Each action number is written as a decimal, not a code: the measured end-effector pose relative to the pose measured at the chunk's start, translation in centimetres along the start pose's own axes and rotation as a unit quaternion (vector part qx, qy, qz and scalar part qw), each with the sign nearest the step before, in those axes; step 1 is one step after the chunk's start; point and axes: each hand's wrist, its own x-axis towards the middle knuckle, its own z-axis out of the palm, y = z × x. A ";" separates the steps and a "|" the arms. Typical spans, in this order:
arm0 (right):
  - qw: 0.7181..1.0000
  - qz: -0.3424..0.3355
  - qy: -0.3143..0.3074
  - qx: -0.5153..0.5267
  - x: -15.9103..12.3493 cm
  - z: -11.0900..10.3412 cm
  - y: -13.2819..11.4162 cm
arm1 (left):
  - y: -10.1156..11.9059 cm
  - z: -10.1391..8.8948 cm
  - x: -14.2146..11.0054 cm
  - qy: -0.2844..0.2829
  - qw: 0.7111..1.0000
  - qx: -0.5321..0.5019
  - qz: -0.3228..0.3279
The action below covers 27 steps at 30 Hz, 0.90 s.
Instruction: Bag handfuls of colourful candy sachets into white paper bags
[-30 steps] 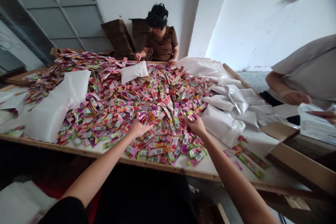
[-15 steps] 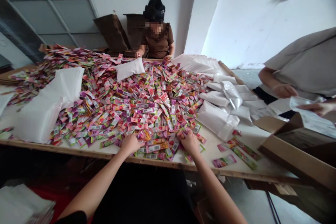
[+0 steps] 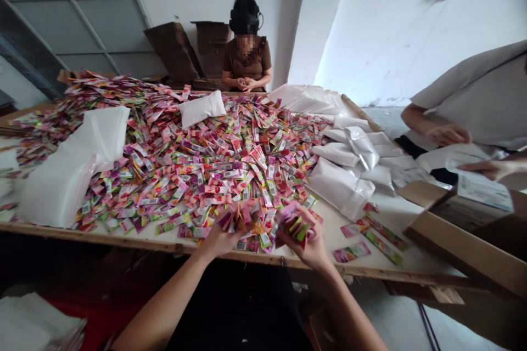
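As the left grip [image 3: 223, 237] and right grip [image 3: 315, 242] curl closed around bunched printed sachets [image 3: 300, 226] at lower center, the likely light, slippery packs seem best pinched mid-length.

No words can be read on the printed sachets [image 3: 201, 166], too small and blurred.

Across from you, a brown-shirted co-worker [image 3: 254, 66], dark brown stacks [image 3: 175, 54] and grey panels [image 3: 106, 15]; to your right, an open carton [image 3: 461, 248].
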 end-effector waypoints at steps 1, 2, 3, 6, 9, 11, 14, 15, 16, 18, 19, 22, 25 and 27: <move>0.999 -0.027 -0.020 0.006 -0.5 0.6 -0.6 | 0.5 0.7 -0.2 -0.005 1.000 -0.022 0.016; 0.998 -0.045 -0.037 0.016 -0.9 1.2 -1.0 | 1.0 1.3 -0.4 -0.010 0.999 -0.042 0.028; 0.997 -0.050 -0.054 0.027 -1.2 1.6 -1.2 | 1.3 1.7 -0.6 -0.019 0.997 -0.060 0.034; 0.993 -0.016 -0.093 0.065 -1.7 2.2 -0.9 | 2.2 2.2 -0.8 -0.062 0.993 -0.095 0.021; 0.989 0.012 -0.109 0.095 -2.0 2.1 -0.2 | 2.8 2.1 -1.0 -0.085 0.991 -0.100 0.007; 0.986 0.018 -0.119 0.114 -2.2 1.9 0.1 | 2.9 2.2 -1.4 -0.090 0.990 -0.111 0.010; 0.985 0.021 -0.136 0.106 -2.9 1.4 0.6 | 2.3 3.1 -2.5 -0.108 0.981 -0.160 0.019; 0.984 0.025 -0.150 0.092 -3.1 1.2 0.9 | 2.0 3.5 -2.8 -0.114 0.978 -0.170 0.024; 0.982 0.032 -0.168 0.074 -3.2 0.9 1.1 | 1.6 3.8 -3.1 -0.116 0.978 -0.172 0.030; 0.983 0.044 -0.176 0.036 -3.3 0.1 1.7 | 0.9 4.3 -3.4 -0.098 0.985 -0.137 0.046; 0.987 0.048 -0.156 0.015 -3.2 -0.4 2.1 | 0.5 4.4 -3.5 -0.084 0.990 -0.102 0.050; 0.995 0.073 -0.062 -0.028 -2.2 -2.2 3.5 | -0.5 3.6 -2.9 -0.055 0.998 0.002 0.031; 0.992 0.113 -0.017 -0.051 -0.5 -4.0 5.5 | -1.1 1.0 -1.4 -0.034 0.998 0.045 -0.023; 0.990 0.120 0.010 -0.079 1.2 -4.8 6.8 | -1.2 -1.1 0.5 0.012 0.997 0.070 -0.042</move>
